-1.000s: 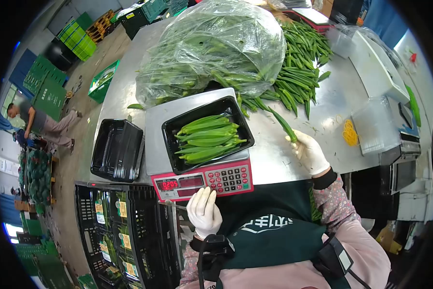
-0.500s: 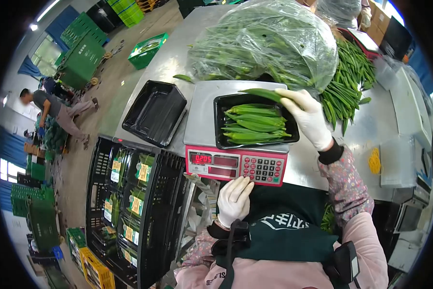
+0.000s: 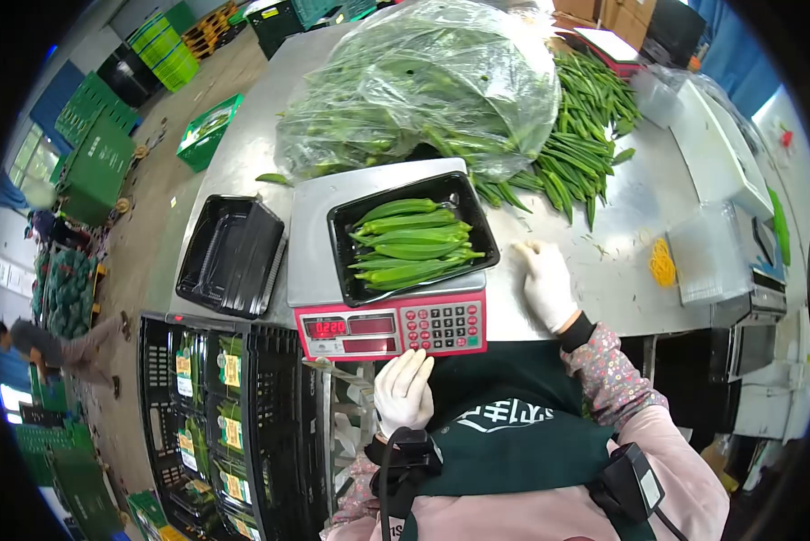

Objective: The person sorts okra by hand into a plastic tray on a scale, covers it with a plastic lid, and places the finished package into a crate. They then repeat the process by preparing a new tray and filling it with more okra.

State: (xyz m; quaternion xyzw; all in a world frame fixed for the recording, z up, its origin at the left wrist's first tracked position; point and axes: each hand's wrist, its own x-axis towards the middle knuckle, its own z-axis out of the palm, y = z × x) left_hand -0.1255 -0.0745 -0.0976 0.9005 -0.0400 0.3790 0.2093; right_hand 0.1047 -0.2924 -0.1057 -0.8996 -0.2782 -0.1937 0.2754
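Observation:
A black tray of okra (image 3: 414, 242) sits at an angle on the steel plate of a red digital scale (image 3: 391, 326), whose display reads about 0.220. My left hand (image 3: 404, 391), in a white glove, rests with fingers stretched out at the scale's front edge, below the keypad. To the right of the scale, my gloved right hand (image 3: 549, 287) is over the steel table, apart from the tray. Its fingers are loosely bent and slightly apart, with nothing visible in them. Loose okra (image 3: 585, 135) lies heaped beyond it.
A big clear plastic bag of okra (image 3: 423, 86) lies behind the scale. Empty black trays (image 3: 231, 257) are stacked to its left. A black crate (image 3: 283, 415) holds several packed, labelled trays. Yellow rubber bands (image 3: 663, 263) lie at right. Another person (image 3: 53, 347) stands far left.
The okra pod in my right hand is now gone from it, and that hand has drawn back toward me. The tray sits more tilted. The display went from 0.205 to about 0.220. The view has shifted.

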